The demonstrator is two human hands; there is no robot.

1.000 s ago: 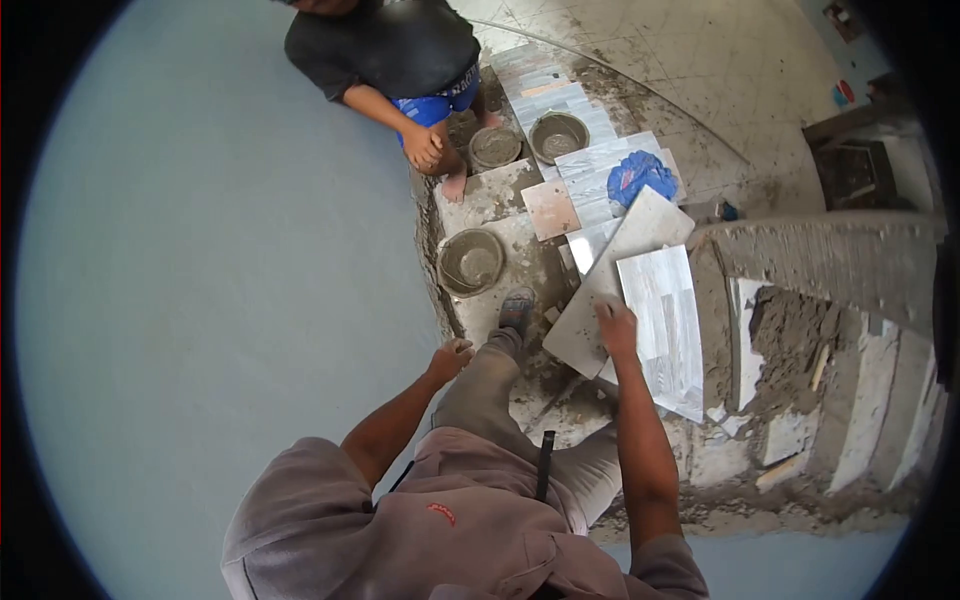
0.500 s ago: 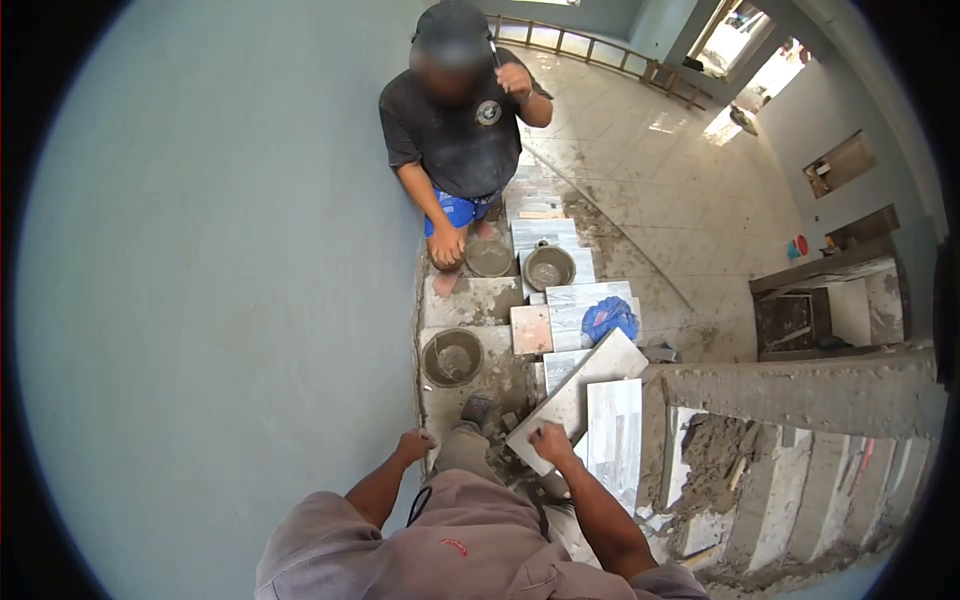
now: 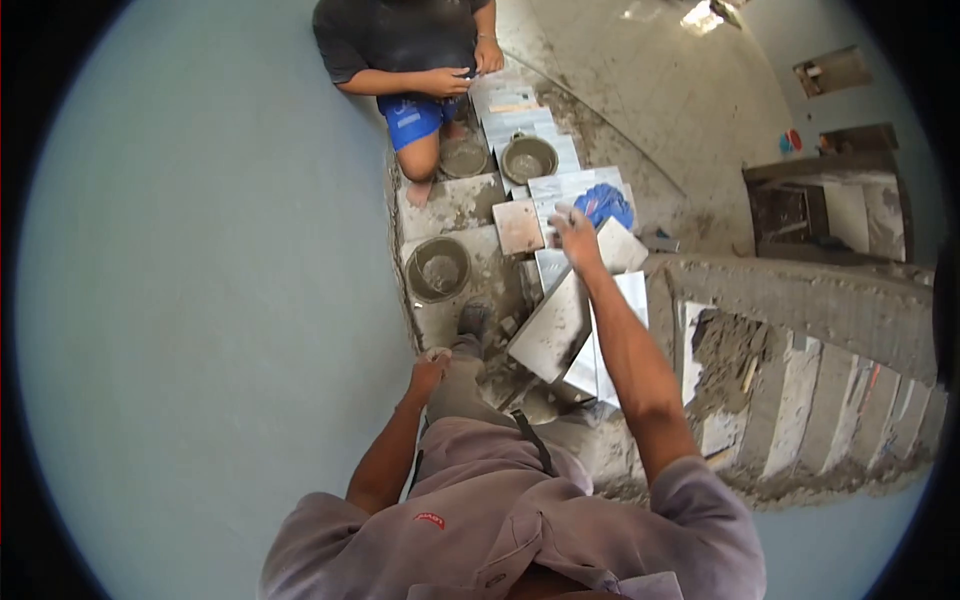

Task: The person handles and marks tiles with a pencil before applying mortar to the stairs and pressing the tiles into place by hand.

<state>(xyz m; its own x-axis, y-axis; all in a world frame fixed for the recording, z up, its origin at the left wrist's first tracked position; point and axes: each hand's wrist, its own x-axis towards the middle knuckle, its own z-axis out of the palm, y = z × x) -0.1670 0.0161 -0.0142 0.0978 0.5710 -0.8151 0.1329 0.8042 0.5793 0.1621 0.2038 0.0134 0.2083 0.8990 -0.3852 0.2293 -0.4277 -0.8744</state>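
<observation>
Striped gray tile [image 3: 636, 290] lies right of center in the frame, partly hidden by the right forearm, which crosses it. Against its left side rests a pale slab [image 3: 550, 328], speckled with dark marks and set at a slant. Above these, slightly right of center, the right hand [image 3: 572, 236] reaches over more striped tiles, just beside a crumpled blue plastic bag [image 3: 606, 207]. Its grip is loosely parted, the fingers bent, with nothing seen between them; whether it touches the tiles below I cannot tell. A pinkish square tile [image 3: 518, 227] lies just left of that hand.

Left of the frame's center, the left hand [image 3: 430, 366] is beside the wearer's leg, fingers curled; whether that grip has hold of anything I cannot tell. Above it stands a bucket [image 3: 414, 274] with gray mix inside. Another bucket [image 3: 506, 170] stands on the tiles at upper center. At upper left, a co-worker [image 3: 410, 45] in blue shorts has both hands close together.
</observation>
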